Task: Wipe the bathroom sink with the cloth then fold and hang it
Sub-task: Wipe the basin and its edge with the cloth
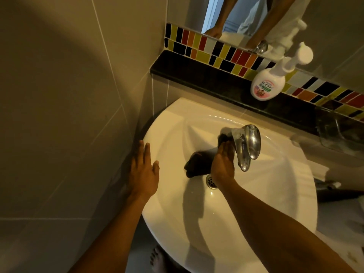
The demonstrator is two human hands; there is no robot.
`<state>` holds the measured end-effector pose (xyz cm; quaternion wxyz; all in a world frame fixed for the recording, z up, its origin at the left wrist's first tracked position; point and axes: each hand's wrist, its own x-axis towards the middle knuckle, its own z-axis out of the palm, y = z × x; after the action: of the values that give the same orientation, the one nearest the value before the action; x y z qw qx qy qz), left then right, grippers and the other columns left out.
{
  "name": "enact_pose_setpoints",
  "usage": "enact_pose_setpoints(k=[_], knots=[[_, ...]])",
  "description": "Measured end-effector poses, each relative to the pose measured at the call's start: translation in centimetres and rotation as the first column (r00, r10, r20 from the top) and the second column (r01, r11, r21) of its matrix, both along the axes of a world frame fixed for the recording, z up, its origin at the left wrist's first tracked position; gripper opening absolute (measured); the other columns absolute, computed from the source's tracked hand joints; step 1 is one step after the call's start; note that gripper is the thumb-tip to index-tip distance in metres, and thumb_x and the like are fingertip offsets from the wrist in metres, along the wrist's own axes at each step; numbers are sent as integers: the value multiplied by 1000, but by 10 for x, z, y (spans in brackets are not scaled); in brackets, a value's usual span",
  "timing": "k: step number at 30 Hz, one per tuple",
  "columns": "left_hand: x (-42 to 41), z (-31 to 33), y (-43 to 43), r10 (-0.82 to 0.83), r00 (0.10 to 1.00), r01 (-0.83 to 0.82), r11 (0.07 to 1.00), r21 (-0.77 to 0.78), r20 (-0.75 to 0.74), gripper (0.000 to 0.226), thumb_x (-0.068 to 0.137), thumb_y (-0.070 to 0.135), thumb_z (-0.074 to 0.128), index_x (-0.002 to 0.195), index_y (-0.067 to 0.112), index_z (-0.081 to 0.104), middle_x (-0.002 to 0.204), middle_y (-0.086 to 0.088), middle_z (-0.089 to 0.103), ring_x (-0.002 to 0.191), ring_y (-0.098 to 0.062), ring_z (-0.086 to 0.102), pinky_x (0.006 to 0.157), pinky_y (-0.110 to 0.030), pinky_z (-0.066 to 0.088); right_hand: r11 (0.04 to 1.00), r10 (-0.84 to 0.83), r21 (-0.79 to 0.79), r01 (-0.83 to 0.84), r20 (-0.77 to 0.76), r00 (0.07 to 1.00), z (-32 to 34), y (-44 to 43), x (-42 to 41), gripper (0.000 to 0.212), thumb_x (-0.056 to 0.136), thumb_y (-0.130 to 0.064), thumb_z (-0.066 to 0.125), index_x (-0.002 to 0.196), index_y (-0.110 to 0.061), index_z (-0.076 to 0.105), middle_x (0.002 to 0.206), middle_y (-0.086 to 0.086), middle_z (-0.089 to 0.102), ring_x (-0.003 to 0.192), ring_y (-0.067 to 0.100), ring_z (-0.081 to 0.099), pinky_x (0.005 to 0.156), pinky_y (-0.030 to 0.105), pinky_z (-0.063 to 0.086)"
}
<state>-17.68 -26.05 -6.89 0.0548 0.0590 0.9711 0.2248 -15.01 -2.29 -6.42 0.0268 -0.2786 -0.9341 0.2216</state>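
Note:
A white oval sink (173, 229) fills the middle of the view. A dark cloth (199, 163) lies in the basin, running from beside the drain (211, 181) up towards the base of the chrome tap (247, 146). My right hand (223, 164) presses flat on the cloth just under the tap's spout, fingers pointing at the back of the basin. My left hand (142, 171) rests open on the sink's left rim, fingers spread, holding nothing. Part of the cloth is hidden under my right hand and behind the tap.
A black ledge (197, 75) runs behind the sink with a white soap pump bottle (269, 83) on it. Coloured tiles and a mirror (246, 16) sit above. A clear holder (338, 133) stands at right. The tiled wall hugs the sink's left side. A bare foot (157, 261) shows below.

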Motion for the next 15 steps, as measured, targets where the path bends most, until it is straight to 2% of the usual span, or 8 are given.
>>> enact_pose_setpoints(k=[2, 4, 5, 7, 9, 11, 13, 15], knots=[[-1, 0, 2, 9, 1000, -9, 1000, -13, 2, 66, 97, 40, 37, 151, 20, 4, 160, -3, 0, 140, -32, 27, 105, -43, 38, 998, 41, 42, -43, 41, 998, 2, -11, -6, 55, 100, -50, 27, 150, -32, 17, 150, -11, 32, 140, 15, 30, 116, 38, 15], [-1, 0, 3, 9, 1000, -9, 1000, -11, -7, 66, 98, 39, 37, 151, 19, 4, 160, -4, 0, 140, -32, 26, 106, -43, 37, 988, 96, 106, -110, 133, 987, -6, -14, -15, 62, 99, -37, 37, 152, -23, 8, 160, 3, 16, 147, 24, 16, 120, 46, 11], [-1, -1, 3, 6, 1000, -7, 1000, -12, -7, 66, 98, 39, 37, 151, 19, 4, 160, -4, 0, 140, -32, 26, 107, -43, 36, 996, 59, 55, -67, 146, 988, -4, -19, -18, 71, 97, -25, 45, 152, -14, 2, 161, 9, 6, 148, 28, 6, 121, 46, 7], [-2, -3, 2, 8, 1000, -8, 1000, -4, 3, 66, 97, 38, 37, 151, 19, 3, 160, -3, -1, 140, -33, 25, 107, -44, 36, 998, 32, 45, -43, 222, 975, 1, -24, -26, 88, 91, -9, 56, 150, -6, -9, 160, 13, -11, 148, 28, -9, 120, 43, -3], [-2, -4, 2, 7, 1000, -7, 1000, -1, 8, 66, 97, 38, 37, 151, 19, 4, 160, -4, 0, 141, -33, 24, 107, -45, 36, 993, 112, 24, -119, 195, 974, 3, -26, -31, 91, 88, -3, 57, 150, -8, -10, 160, 11, -15, 147, 26, -14, 116, 39, -9], [-1, -4, 2, -7, 1000, 7, 1000, -10, -3, 66, 97, 39, 37, 151, 19, 4, 160, -4, 0, 142, -33, 21, 108, -45, 34, 974, 226, -11, -228, 178, 958, 12, -32, -40, 86, 89, 1, 55, 151, -9, -4, 160, 10, -10, 148, 27, -7, 116, 38, -5], [-2, -3, 2, -14, 1000, 14, 1000, -5, 3, 67, 98, 38, 37, 151, 20, 2, 160, -3, -2, 143, -32, 18, 109, -45, 33, 927, 368, -143, -348, 152, 917, 16, -48, -48, 64, 95, -5, 47, 150, -12, 16, 158, 11, 17, 145, 31, 21, 118, 41, 17], [-1, -3, 1, -17, 1000, 17, 1000, 12, 5, 67, 97, 39, 38, 151, 21, 2, 160, -3, -1, 143, -32, 19, 108, -47, 34, 894, 408, -262, -365, 136, 903, 20, -70, -49, 45, 98, -16, 45, 142, -21, 35, 144, 9, 43, 129, 29, 47, 107, 42, 37]])
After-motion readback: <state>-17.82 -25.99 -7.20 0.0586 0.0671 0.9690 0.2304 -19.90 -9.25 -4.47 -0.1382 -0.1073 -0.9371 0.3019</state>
